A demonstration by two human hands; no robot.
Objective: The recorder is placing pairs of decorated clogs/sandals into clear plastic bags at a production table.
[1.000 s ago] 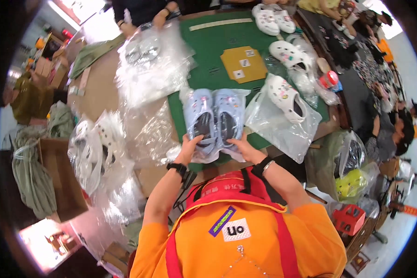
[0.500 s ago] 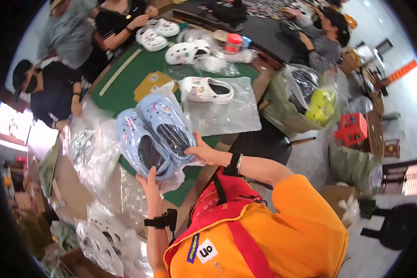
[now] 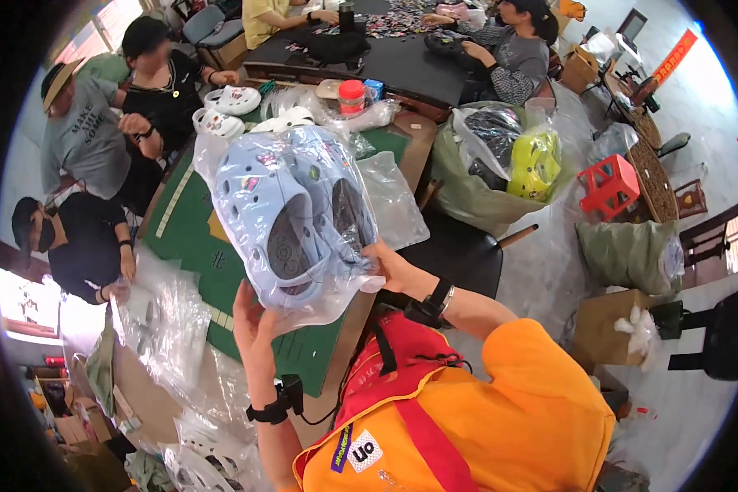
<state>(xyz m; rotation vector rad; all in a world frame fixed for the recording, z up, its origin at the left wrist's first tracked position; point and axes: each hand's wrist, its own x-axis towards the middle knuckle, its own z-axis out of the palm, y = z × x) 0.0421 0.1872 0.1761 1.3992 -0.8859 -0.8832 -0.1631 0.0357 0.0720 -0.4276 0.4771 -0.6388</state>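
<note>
Clogs (image 3: 262, 193), a pale blue pair in a clear bag (image 3: 324, 310), lie between and just beyond the fingers of both hands, heels nearest, toes pointing away. They appear raised over the green table (image 3: 176, 217), probably so their openings and charms face the wearer.

The right hand (image 3: 398, 269) holds the right-hand heel through the plastic, thumb on top and other fingers hidden beneath, a grip that likely keeps the slick bag from slipping. The left hand (image 3: 254, 324) has its fingers a little spread against the near left corner, seemingly bearing weight from the side and below; whether they pinch, I cannot tell. Holding only the heel ends leaves the toes uncovered. The bag presumably keeps the two shoes together.

Beyond the right fingers lies a flat, frosted sleeve (image 3: 400, 209), partly behind the pair. White clogs (image 3: 228, 101) sit well past the left fingers, near a co-worker, perhaps for easy reach. Loose plastic (image 3: 164, 324) lies left of the left fingers, apart from the pair. A red stool (image 3: 608, 187) stands well right of the right fingers.
</note>
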